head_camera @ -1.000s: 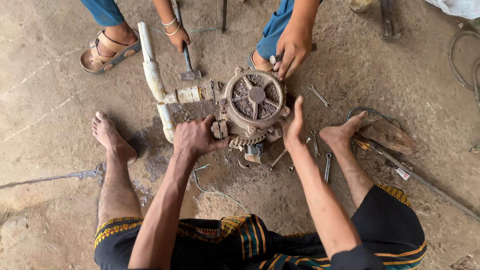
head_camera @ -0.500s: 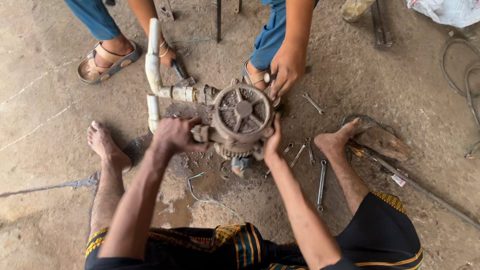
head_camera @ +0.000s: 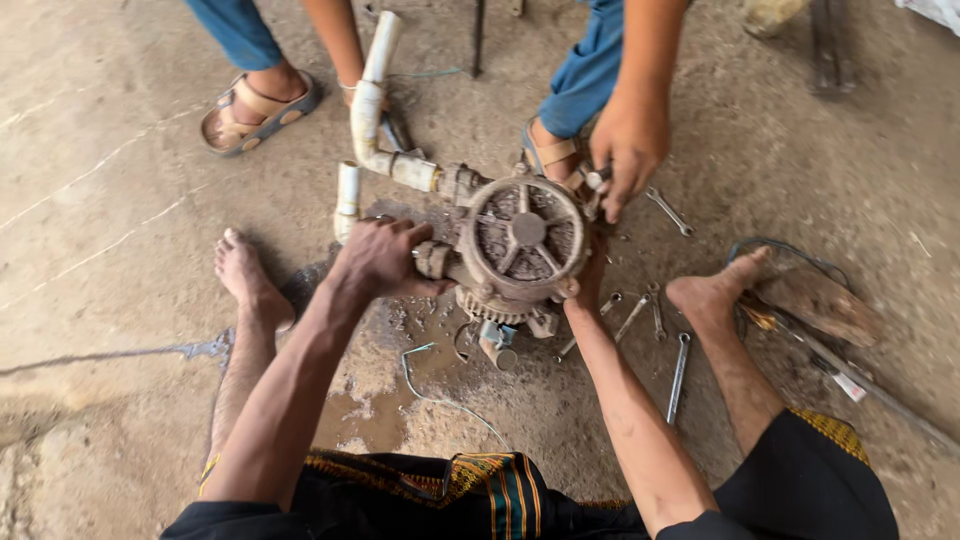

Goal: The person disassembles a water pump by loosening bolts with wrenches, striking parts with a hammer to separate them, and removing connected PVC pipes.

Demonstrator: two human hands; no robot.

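From the left, a sandalled foot (head_camera: 258,108) stands on the concrete floor (head_camera: 120,200), and white pipes (head_camera: 368,110) run down to the rusty pump (head_camera: 525,240). My left hand (head_camera: 385,260) is closed around a fitting on the pump's left side. The pump sits on the floor between my bare feet, round, grimy, with a spoked face and a toothed rim below. My right hand (head_camera: 590,285) presses its right edge; I cannot tell how wide it is. Another person's hand (head_camera: 630,150) grips the top right. Wrenches (head_camera: 680,375) lie beside my right foot (head_camera: 715,290).
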